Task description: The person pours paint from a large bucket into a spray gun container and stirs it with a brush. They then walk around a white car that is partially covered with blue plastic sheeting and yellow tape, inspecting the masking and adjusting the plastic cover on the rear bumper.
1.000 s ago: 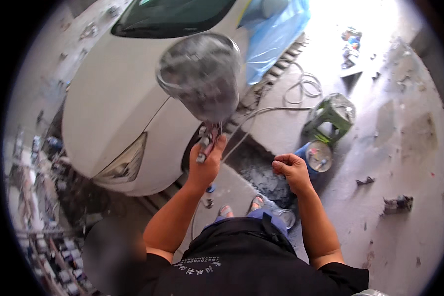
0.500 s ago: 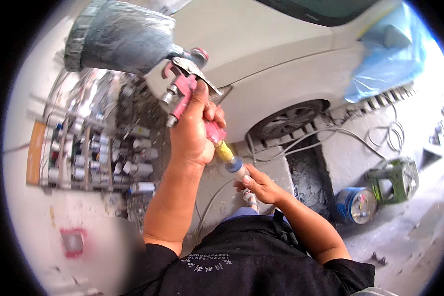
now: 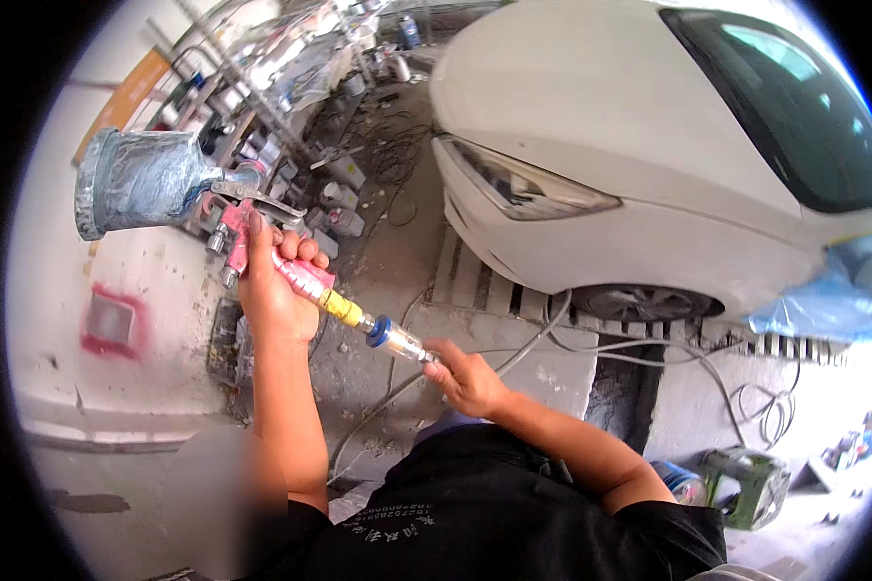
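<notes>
In the head view my left hand (image 3: 276,281) is closed round the handle of a pink spray gun (image 3: 233,228), held out to the left with its grey, paint-smeared cup (image 3: 140,182) lying sideways. Below the handle are a yellow fitting (image 3: 339,306) and a clear in-line filter with a blue ring (image 3: 392,338). My right hand (image 3: 465,378) has its fingers closed on the fitting at the lower end of that filter. A white car (image 3: 591,116) stands to the right of the gun.
Cluttered shelving (image 3: 271,116) with cans lines the left. A wall with a red-edged patch (image 3: 111,320) is below it. Blue plastic sheeting (image 3: 824,295) covers the car's side. Hoses (image 3: 707,373) cross the floor by a dark trench (image 3: 625,392); a green crate (image 3: 746,484) lies lower right.
The spray gun has swung left and tipped sideways. My right hand has come from apart onto the fitting below the handle. The view has turned, moving the car to the right.
</notes>
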Demonstrator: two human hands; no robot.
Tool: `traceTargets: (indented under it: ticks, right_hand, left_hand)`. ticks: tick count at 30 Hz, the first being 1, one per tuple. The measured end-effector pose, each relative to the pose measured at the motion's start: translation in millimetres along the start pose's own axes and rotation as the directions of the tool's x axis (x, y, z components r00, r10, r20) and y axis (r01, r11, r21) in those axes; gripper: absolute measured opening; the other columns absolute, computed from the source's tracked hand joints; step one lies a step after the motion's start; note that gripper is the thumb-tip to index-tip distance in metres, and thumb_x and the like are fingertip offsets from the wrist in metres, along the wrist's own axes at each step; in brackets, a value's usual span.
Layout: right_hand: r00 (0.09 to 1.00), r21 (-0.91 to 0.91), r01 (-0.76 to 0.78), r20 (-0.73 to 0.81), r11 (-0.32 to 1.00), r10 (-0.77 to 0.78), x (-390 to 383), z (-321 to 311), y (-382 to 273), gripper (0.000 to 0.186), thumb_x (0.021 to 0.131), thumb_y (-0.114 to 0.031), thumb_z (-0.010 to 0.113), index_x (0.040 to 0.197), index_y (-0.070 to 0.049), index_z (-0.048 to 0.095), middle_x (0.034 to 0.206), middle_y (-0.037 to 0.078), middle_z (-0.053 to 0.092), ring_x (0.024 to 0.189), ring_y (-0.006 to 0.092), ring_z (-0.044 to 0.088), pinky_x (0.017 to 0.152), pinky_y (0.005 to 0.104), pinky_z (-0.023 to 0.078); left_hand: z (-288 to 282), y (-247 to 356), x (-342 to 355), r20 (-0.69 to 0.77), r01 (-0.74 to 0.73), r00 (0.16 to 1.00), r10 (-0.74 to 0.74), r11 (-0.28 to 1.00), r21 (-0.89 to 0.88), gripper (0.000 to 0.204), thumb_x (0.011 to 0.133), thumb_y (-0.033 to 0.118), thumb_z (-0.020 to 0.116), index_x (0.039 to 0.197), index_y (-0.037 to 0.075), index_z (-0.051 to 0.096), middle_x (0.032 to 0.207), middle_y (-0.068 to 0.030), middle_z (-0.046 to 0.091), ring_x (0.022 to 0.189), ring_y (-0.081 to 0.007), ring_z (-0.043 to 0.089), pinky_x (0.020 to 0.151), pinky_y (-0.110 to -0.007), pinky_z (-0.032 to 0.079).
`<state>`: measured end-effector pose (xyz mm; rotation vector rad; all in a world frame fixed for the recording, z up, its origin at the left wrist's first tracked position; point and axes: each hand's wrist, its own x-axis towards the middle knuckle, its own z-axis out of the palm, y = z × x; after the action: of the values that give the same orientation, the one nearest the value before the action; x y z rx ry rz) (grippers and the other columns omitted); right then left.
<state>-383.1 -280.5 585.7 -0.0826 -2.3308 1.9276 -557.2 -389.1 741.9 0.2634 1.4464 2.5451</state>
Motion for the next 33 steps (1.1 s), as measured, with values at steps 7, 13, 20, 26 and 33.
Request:
traceTargets:
  ticks: [7, 13, 20, 26, 33]
  right_hand:
    - [0.975, 0.079, 0.107, 0.188, 0.991, -0.120, 102.3, 74.7, 2.9, 0.034, 0.092, -0.031, 0.048, 0.114, -0.006, 0.048, 0.067, 0.018, 0.055, 0.061, 0.0323, 0.059, 0.057, 0.0379, 0.045]
    - [0.898, 0.207, -0.006, 0.431, 0.978, -0.085, 165.4, 116.6, 6.8, 0.029, 0.092, -0.027, 0.048, 0.112, -0.005, 0.048, 0.070, 0.017, 0.056, 0.062, 0.0297, 0.059, 0.058, 0.0366, 0.045]
    - [0.689, 0.156, -0.053, 0.721, 0.986, -0.077, 199.3, 133.8, 38.7, 0.031, 0.092, -0.029, 0.047, 0.112, -0.005, 0.047, 0.084, 0.018, 0.058, 0.079, 0.0307, 0.059, 0.070, 0.0387, 0.045]
    - [0.777, 0.028, 0.002, 0.630, 1.000, -0.019, 237.3, 134.5, 80.9, 0.040, 0.087, -0.035, 0.055, 0.109, -0.003, 0.050, 0.090, 0.018, 0.059, 0.083, 0.0289, 0.058, 0.075, 0.0376, 0.045]
    - [0.701, -0.099, 0.036, 0.711, 0.994, 0.046, 271.8, 191.8, 65.5, 0.041, 0.085, -0.039, 0.056, 0.099, -0.001, 0.052, 0.086, 0.020, 0.058, 0.079, 0.0357, 0.056, 0.069, 0.0425, 0.044]
  left_hand:
    - [-98.9, 34.2, 57.9, -0.203, -0.181, 0.960, 0.194, 0.980, 0.081, 0.032, 0.089, 0.040, 0.052, 0.077, 0.013, 0.040, 0.068, 0.0018, 0.038, 0.059, -0.0118, 0.039, 0.054, -0.027, 0.035]
    - [-155.3, 59.3, 98.0, -0.377, -0.185, 0.898, 0.228, 0.972, 0.146, 0.030, 0.088, 0.036, 0.056, 0.076, 0.012, 0.040, 0.065, 0.0014, 0.038, 0.054, -0.0096, 0.037, 0.045, -0.025, 0.032]
    - [-199.7, 100.7, 95.1, -0.544, -0.251, 0.747, 0.382, 0.920, 0.301, 0.032, 0.090, 0.033, 0.053, 0.071, 0.011, 0.038, 0.063, 0.0010, 0.035, 0.052, -0.0105, 0.037, 0.044, -0.026, 0.033]
    - [-218.5, 153.3, 83.0, -0.555, -0.279, 0.601, 0.575, 0.801, 0.529, 0.031, 0.090, 0.030, 0.051, 0.070, 0.011, 0.038, 0.060, 0.0013, 0.035, 0.051, -0.0103, 0.036, 0.045, -0.026, 0.034]
    - [-285.3, 152.7, 42.2, -0.658, -0.202, 0.564, 0.499, 0.856, 0.476, 0.029, 0.090, 0.030, 0.053, 0.072, 0.009, 0.041, 0.060, 0.0003, 0.037, 0.050, -0.0107, 0.037, 0.044, -0.025, 0.032]
